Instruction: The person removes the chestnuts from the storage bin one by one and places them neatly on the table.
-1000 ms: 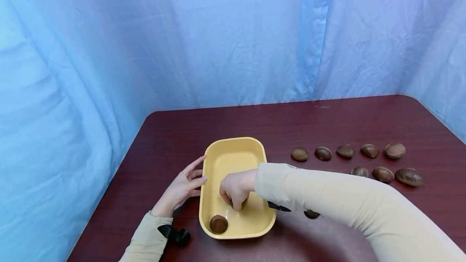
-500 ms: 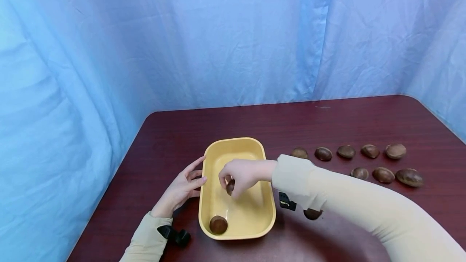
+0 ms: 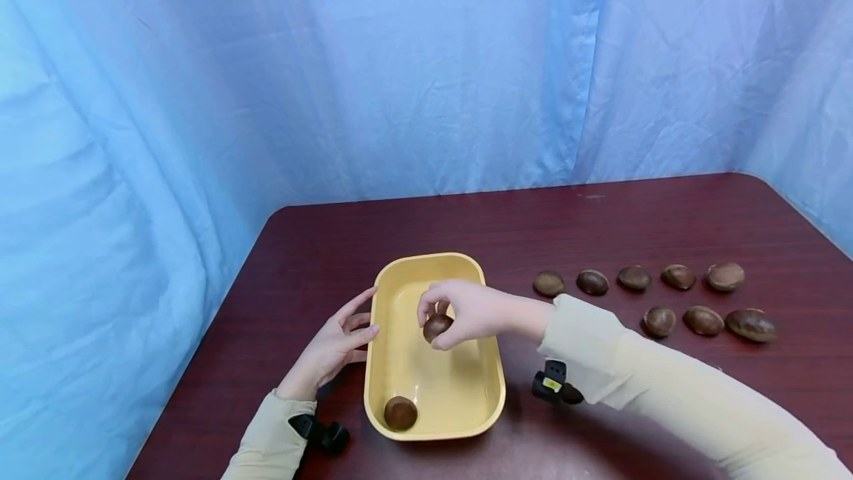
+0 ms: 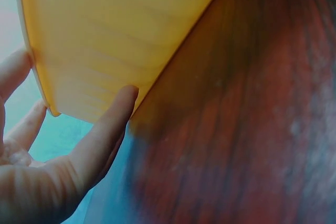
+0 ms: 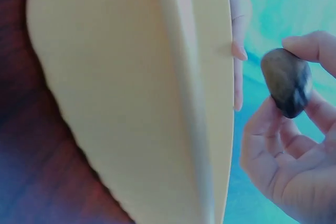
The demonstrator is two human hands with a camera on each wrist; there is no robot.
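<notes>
Near edge of table: a dark red-brown wooden table [image 3: 666, 228] carries everything; both beige sleeves enter from its near edge.
Tray: a shallow yellow plastic rectangular tray [image 3: 477, 404] with rounded corners lies toward the table's left edge, its long side running near to far.
Nut already in tray: one round brown chestnut-like nut [image 3: 400, 412] rests on the tray floor at the near left corner.
Left hand: the left hand [image 3: 329, 350] lies on the table with straight, relaxed fingers touching the tray's left outer wall [image 4: 100, 51]; it grips nothing.
Right hand: the right hand [image 3: 466, 310] pinches a second brown nut [image 3: 436, 327] between thumb and fingertips, lifted above the middle of the tray and touching nothing else [image 5: 286, 81].
Nuts on the table: eight more brown nuts lie toward the right edge, well apart from the tray, three in a nearer row [image 3: 703, 320] and five in a farther row [image 3: 633, 277].
Progress (judgement): early; one nut in the tray, one in hand over it, most outside.
Hidden or unclear: a dark rounded shape [image 3: 571, 394] under the right sleeve may be another nut, half covered by the black wrist device [image 3: 549, 384]. Both wrist views are blurred and tinted.
</notes>
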